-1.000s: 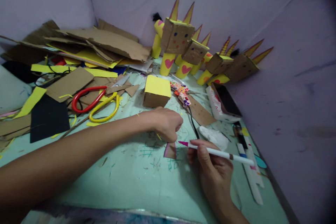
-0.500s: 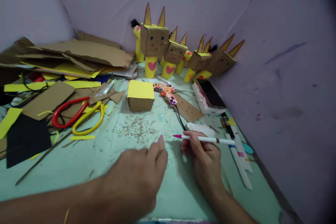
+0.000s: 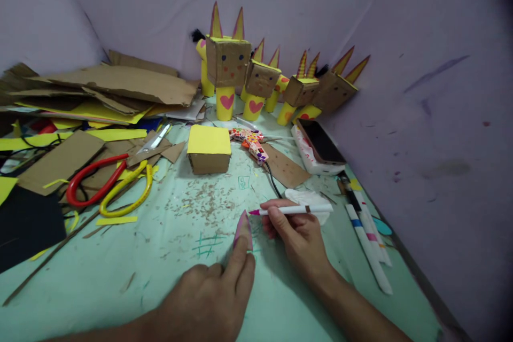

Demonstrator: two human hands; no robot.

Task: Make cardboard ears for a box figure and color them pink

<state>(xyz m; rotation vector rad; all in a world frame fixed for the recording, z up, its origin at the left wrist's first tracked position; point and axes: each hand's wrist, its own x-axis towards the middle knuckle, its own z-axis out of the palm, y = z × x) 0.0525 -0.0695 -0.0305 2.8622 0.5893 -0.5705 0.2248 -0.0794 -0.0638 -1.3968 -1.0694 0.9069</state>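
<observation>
My left hand (image 3: 218,291) lies low on the table, its index finger pressing down a small paper triangle (image 3: 242,227) with pink edges. The triangle's lower part is hidden under the finger. Between the fingers and thumb of my right hand (image 3: 298,240) is a white marker (image 3: 296,209) with a pink tip. That tip points left, close to the triangle's upper right side; I cannot tell if it touches. Beyond the hands stands a cardboard box (image 3: 209,163) with a yellow top.
Cardboard figures (image 3: 227,61) with pointed ears line the back wall. A patterned glue gun (image 3: 254,144) lies beside the box. Scissors (image 3: 96,176), scraps and a cardboard pile (image 3: 132,83) fill the left. At right are a phone (image 3: 321,141), tissue (image 3: 316,200) and more markers (image 3: 371,251).
My left hand has shifted down, and more of the triangle shows beyond its fingertip. My right hand has brought the marker left, its tip nearer the triangle. The view has shifted slightly.
</observation>
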